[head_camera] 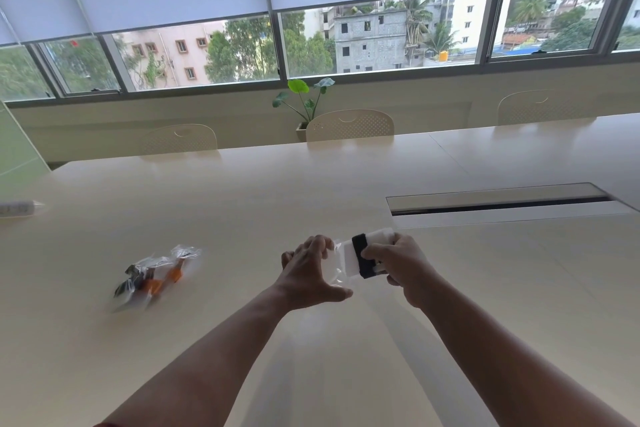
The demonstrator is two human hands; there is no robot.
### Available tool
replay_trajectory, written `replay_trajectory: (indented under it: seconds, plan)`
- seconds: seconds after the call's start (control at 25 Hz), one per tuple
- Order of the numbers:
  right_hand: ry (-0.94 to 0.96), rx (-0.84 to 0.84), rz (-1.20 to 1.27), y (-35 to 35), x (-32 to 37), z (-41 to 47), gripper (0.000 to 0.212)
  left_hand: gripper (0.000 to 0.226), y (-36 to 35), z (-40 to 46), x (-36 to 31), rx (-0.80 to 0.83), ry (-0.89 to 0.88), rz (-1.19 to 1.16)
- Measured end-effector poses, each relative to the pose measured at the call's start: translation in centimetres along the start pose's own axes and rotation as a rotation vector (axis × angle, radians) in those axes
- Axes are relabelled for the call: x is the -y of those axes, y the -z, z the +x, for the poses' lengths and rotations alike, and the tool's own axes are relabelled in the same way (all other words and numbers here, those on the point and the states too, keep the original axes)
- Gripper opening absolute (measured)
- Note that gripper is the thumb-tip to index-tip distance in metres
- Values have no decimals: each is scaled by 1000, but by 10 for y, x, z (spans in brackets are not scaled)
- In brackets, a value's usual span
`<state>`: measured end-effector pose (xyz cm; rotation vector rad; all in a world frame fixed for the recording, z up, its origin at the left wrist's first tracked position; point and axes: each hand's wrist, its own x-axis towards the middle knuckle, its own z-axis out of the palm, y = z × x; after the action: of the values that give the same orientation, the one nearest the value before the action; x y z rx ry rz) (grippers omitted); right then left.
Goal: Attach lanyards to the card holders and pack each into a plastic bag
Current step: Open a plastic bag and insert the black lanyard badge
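Far left edge: some white object (19,208) on the table (242,204), blurred, can't identify it, not touching it.

Left of centre: pile of packed bags (157,272) on the table, well apart from my hands. Clear plastic, orange and black bits inside. Looks like finished units, so part of the batch is done. Can't count them, too blurred.

Centre: my left hand (311,270) holds the clear plastic bag (334,269) open. Thumb is stretched out low, fingers curl over the bag's upper edge, bag mouth faces right. Hand is raised a bit off the table.

Just right of that: white card holder (360,250) with the black lanyard (363,255) wrapped round it as a band. So I read the attach step as done for this unit. Holder's left end sits at or just inside the bag mouth; can't tell how deep, the plastic is too clear.

My right hand (398,262) pinches the holder and lanyard bundle at its right end, fingers closed on it.

Status: mid-insertion on the current unit. Left to do: get it fully in, then put it with the pile.

No loose holders, lanyards or spare bags visible on the table, so can't say how many remain.

Further right: cable slot (498,203) in the table, irrelevant.
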<state>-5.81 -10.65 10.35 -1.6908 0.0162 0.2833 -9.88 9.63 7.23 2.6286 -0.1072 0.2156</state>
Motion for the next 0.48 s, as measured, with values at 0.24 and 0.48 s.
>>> replay_trajectory:
  seconds: [0.24,0.48]
  plan:
    - [15,49,6,-7,1,-5,15,88,-2,-3,-8,54,-17,40]
    - [61,0,17,-14,-6,-5,25,89,-6,-4,-14,39,-14,40]
